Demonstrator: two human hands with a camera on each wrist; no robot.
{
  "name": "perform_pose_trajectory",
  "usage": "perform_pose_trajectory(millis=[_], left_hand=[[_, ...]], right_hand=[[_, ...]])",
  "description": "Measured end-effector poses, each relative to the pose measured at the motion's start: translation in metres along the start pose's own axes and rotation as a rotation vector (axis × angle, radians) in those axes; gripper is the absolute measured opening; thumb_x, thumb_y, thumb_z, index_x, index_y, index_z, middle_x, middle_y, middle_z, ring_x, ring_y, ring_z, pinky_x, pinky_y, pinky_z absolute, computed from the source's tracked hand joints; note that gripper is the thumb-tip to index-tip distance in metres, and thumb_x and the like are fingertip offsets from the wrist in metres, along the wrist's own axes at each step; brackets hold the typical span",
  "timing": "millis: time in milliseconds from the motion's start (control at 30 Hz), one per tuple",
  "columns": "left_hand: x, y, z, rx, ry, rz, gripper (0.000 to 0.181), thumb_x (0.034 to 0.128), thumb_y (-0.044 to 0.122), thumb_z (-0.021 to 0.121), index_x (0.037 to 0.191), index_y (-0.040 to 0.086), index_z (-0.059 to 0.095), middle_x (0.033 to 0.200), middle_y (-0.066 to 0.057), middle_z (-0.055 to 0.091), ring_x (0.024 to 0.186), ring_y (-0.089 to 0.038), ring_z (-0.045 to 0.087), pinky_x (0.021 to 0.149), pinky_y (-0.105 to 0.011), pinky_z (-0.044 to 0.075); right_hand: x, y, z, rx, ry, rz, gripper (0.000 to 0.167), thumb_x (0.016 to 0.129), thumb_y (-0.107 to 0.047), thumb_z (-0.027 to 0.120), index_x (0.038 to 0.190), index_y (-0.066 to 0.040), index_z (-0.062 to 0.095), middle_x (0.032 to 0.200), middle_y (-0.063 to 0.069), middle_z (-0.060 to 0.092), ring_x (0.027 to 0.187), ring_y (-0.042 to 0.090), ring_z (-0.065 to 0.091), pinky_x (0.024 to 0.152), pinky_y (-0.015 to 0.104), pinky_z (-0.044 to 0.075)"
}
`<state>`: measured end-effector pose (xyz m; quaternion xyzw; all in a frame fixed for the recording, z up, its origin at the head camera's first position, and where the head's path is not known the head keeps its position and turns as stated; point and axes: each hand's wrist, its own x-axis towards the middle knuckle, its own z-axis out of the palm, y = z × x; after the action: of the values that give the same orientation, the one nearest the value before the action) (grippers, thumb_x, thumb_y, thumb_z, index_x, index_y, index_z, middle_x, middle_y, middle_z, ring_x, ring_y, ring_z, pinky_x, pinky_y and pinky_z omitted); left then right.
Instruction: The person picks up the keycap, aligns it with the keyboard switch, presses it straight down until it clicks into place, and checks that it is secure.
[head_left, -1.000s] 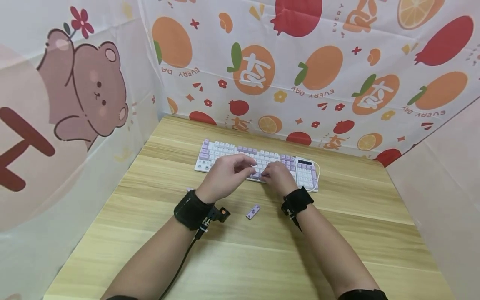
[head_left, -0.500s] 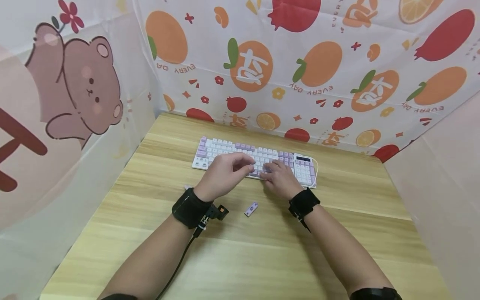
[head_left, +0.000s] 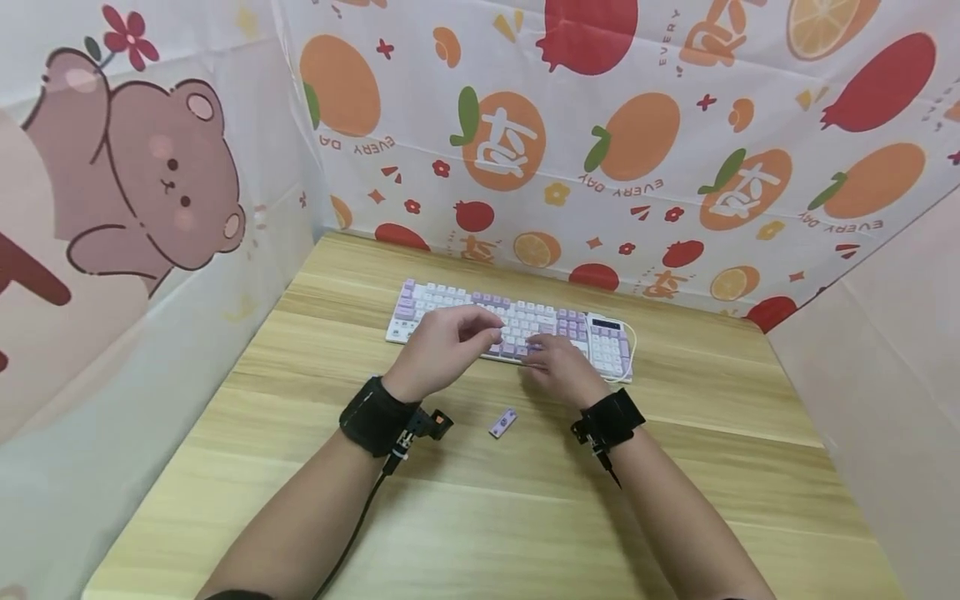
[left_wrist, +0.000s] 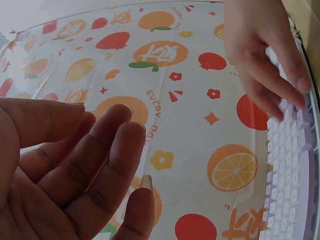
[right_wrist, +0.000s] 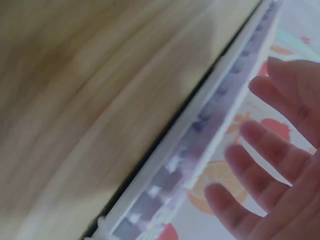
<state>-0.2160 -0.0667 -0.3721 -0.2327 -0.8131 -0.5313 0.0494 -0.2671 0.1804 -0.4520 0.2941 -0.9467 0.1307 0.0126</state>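
Nearest on the wooden table (head_left: 450, 533), a dark cable (head_left: 358, 527) trails along the left forearm up to a black wristband (head_left: 378, 415); a second wristband (head_left: 612, 418) circles the right wrist. Between the two, a little beyond them toward the middle, a small lilac bar (head_left: 503, 422) lies slantwise on the wood, a dark mark at its centre, with neither hand touching it. Farther off, the person's left hand (head_left: 441, 346) hangs over the near left part of a white and purple keyboard (head_left: 528, 321), fingers loosely curved and the thumb apart from them, nothing in its grasp. To its right, the right hand (head_left: 561, 364) reaches over the keyboard's near edge, its fingers relaxed, spread and holding nothing; I can't tell whether the tips touch the keys. The keyboard lies across the far half of the table, a dark panel (head_left: 606, 324) near its far right corner and a white cord (head_left: 634, 342) looping round its right end. Behind it stands a white cloth (head_left: 573, 125) printed with oranges and red fruit, while a pink bear print (head_left: 187, 179) covers the left wall.
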Motion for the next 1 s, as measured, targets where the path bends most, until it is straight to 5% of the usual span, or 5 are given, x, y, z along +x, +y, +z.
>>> perform_pose_trajectory(millis=[200, 433, 1000], left_hand=[[0.002, 0.001, -0.006, -0.008, 0.013, 0.0, 0.013, 0.0958, 0.019, 0.065, 0.105, 0.014, 0.072, 0.098, 0.003, 0.072, 0.087, -0.011, 0.067, 0.078, -0.031, 0.057], [0.001, 0.002, -0.007, -0.014, 0.002, -0.014, 0.013, 0.0962, 0.019, 0.064, 0.106, 0.015, 0.072, 0.099, 0.001, 0.072, 0.088, -0.012, 0.068, 0.078, -0.032, 0.058], [-0.004, 0.003, -0.005, -0.043, -0.004, -0.022, 0.014, 0.0959, 0.02, 0.065, 0.107, 0.014, 0.072, 0.1, 0.001, 0.072, 0.09, -0.012, 0.068, 0.081, -0.034, 0.057]], right_hand=[[-0.013, -0.022, -0.003, 0.145, -0.083, -0.059, 0.026, 0.09, -0.013, 0.07, 0.115, -0.01, 0.073, 0.116, 0.004, 0.067, 0.11, 0.02, 0.062, 0.097, 0.038, 0.05], [-0.025, -0.044, 0.009, 0.15, -0.26, -0.144, 0.042, 0.079, -0.007, 0.071, 0.119, -0.021, 0.072, 0.109, -0.003, 0.062, 0.096, 0.011, 0.056, 0.083, 0.026, 0.05], [-0.029, -0.057, 0.025, 0.111, -0.381, -0.013, 0.027, 0.071, -0.017, 0.078, 0.088, -0.022, 0.058, 0.08, -0.008, 0.054, 0.072, 0.009, 0.049, 0.062, 0.023, 0.041]])
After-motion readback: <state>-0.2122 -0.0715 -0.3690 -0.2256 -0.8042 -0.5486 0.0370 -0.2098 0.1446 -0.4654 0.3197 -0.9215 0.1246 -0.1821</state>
